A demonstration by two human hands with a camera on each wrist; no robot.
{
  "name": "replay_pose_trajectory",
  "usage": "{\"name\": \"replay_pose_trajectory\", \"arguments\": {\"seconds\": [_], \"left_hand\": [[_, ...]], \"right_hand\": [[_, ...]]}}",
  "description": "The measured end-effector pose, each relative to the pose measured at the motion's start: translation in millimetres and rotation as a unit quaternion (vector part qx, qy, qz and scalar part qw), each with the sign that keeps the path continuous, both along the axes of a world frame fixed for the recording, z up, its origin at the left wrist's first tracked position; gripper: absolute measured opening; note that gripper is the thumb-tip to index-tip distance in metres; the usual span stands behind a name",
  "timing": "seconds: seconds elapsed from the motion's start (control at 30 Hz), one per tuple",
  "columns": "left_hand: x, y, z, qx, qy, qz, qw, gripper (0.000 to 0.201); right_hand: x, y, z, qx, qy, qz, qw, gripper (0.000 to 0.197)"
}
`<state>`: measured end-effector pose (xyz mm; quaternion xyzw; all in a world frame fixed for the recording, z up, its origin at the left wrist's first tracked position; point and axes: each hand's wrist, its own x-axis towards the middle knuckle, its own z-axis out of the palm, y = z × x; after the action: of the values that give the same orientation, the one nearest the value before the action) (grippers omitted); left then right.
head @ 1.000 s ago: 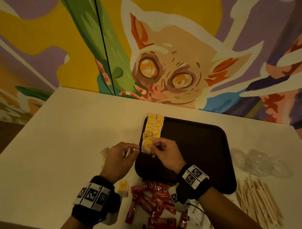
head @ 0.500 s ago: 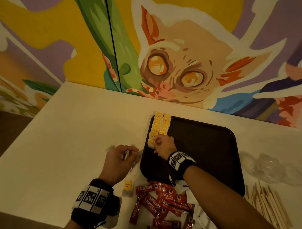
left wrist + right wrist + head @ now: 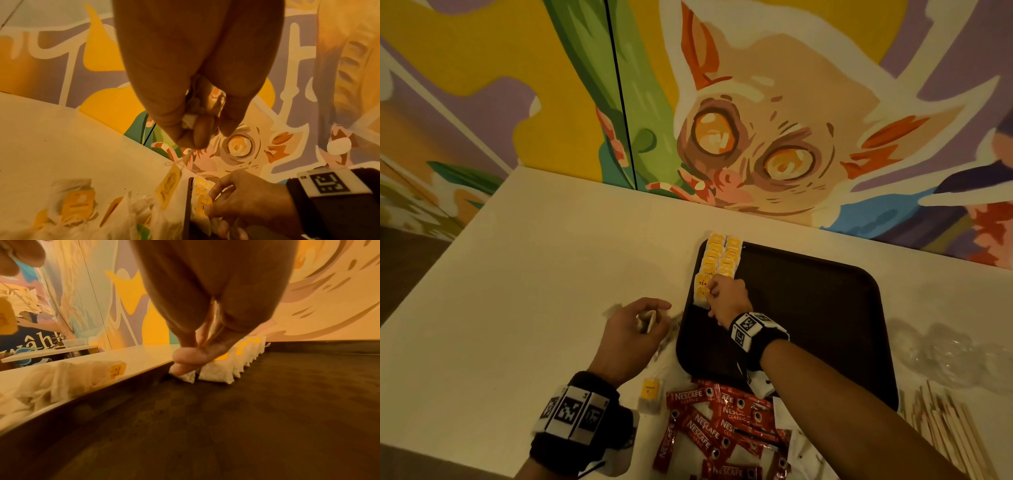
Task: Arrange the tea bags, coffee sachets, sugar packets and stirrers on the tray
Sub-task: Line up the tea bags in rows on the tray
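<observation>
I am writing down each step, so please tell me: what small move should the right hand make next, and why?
Probably let go of the tea bag and draw back. The right hand presses it flat at the near end of the rows on the tray, and the left hand holds another one ready.

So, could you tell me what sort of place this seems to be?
Probably a café or hotel refreshment area, though I can't be sure: a bold painted mural covers the wall, and a dark serving tray sits on a pale table with tea bags and coffee sachets.
</observation>
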<state>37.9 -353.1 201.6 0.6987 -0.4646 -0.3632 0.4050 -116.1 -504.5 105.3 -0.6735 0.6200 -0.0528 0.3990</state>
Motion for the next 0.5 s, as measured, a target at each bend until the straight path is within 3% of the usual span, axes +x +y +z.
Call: {"name": "replay_pose_trajectory", "arguments": {"seconds": [0.33,0.5], "left_hand": [[-9,-2,10,0.029,0.162,0.012,0.986,0.023],[-14,-2,18,0.029,0.198,0.010,0.980,0.030]], "right_hand": [[-11,12,29,-0.104,-0.036,-0.002,0.994,0.014],[-14,30,60,-0.115,-0.154,0.002,0.981,0.009]]}}
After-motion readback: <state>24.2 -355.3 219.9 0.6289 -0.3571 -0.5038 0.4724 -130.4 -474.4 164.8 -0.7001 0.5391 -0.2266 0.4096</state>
